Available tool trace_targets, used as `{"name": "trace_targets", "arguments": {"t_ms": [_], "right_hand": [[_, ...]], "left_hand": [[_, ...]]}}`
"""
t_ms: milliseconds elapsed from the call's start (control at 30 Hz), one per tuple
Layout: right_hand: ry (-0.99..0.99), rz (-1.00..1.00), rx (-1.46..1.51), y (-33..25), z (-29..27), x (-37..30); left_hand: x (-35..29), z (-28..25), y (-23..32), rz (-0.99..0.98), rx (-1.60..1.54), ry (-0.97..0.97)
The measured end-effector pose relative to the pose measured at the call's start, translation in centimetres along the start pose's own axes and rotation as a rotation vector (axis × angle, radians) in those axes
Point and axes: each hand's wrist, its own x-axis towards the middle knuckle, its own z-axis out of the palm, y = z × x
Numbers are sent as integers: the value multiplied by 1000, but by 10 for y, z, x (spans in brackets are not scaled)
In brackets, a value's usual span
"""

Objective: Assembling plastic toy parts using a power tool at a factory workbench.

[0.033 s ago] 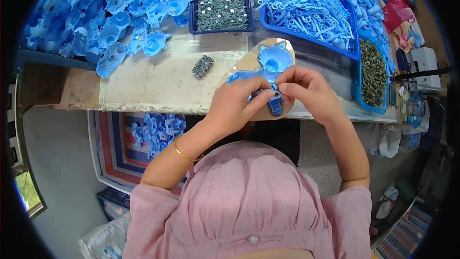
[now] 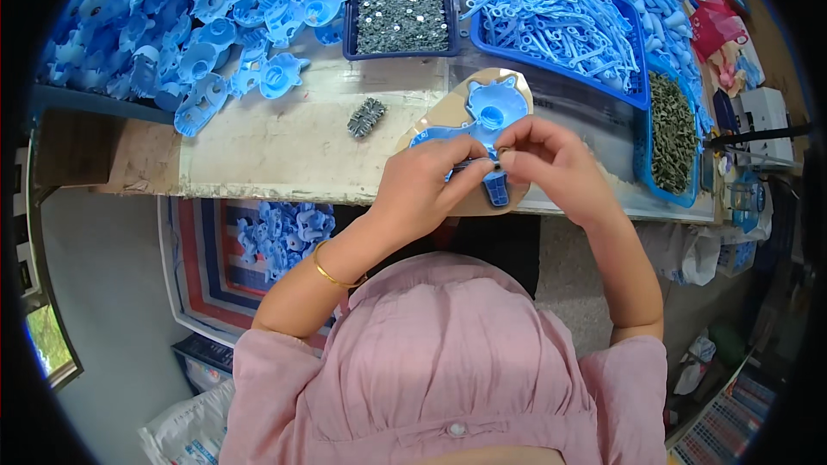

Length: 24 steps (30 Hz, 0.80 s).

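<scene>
A light-blue plastic casing (image 2: 512, 105) lies open side up in a tan holder (image 2: 454, 106), at the centre of the frame near the table's (image 2: 276, 151) front edge. Over its lower part the left hand (image 2: 422, 176) and right hand (image 2: 564, 164) come together, thumb and forefinger of each pinched close around a tiny dark piece (image 2: 497, 165) — too small to tell whether either is clamped on it. Left of the holder sits a small clump of grey metal parts (image 2: 366, 118). Above, at upper centre, stands a dark blue tray (image 2: 401, 55) of small metal pieces; at upper right, a blue basket (image 2: 639, 88) of light-blue strips — and just beside it, a blue bin (image 2: 643, 155) of dark greenish pieces. Blue shells (image 2: 112, 39) pile up across the upper left
</scene>
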Motion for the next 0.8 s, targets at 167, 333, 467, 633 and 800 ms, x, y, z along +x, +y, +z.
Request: {"name": "trace_targets", "arguments": {"t_ms": [167,333,467,633,800], "right_hand": [[119,-184,-279,4,2,3],[164,-134,-196,17,-7,11],[179,-82,-249,23,-4,21],[235,-104,-370,21,-1,19],[154,-103,-545,10,0,23]], "left_hand": [[0,-11,-5,151,172,97],[-2,-27,-15,236,374,151],[-2,-21,-27,192,420,160],[-1,-19,-28,206,447,191],[1,-17,-27,153,473,145]]}}
